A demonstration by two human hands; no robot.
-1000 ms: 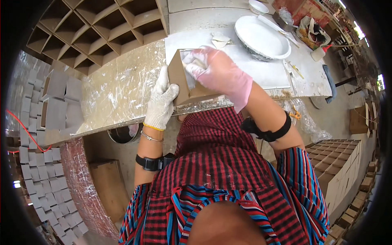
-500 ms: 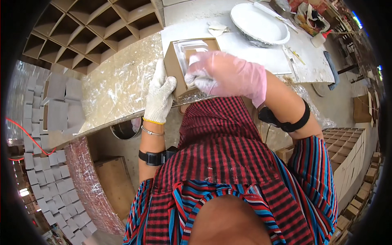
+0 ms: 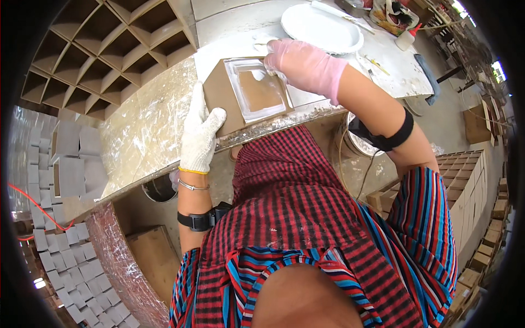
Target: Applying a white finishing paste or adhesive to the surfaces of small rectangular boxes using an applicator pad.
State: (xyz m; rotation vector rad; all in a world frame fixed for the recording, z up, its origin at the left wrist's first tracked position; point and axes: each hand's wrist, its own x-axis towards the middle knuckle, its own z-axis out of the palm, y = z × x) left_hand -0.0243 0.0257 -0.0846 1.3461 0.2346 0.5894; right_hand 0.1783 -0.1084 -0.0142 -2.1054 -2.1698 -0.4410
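Observation:
A brown cardboard box [image 3: 225,94] with white paint smeared in a frame shape on its top face stands tilted at the front edge of the worktable. My left hand [image 3: 198,134], in a white knit glove with a yellow cuff, grips its left side, fingers along the far part and thumb near the front. At the box's upper right edge is my right hand [image 3: 303,66], in a pink glove marked with white. Its fingers are bent together, and whatever they hold is hidden. Beyond it lies a large white oval dish [image 3: 322,30] with white inside.
A brown divided cardboard rack [image 3: 117,52] stands at the far left of the table. Grey-white boxes [image 3: 71,177] are stacked on the left. A bottle with a red tip [image 3: 407,39] stands at the right. Below the table are a bucket [image 3: 363,136] and a dark bin [image 3: 158,188].
My right hand has moved from over the box's face to its upper right edge, uncovering the painted face. The box now lies flatter toward me, and my left hand stays on its side.

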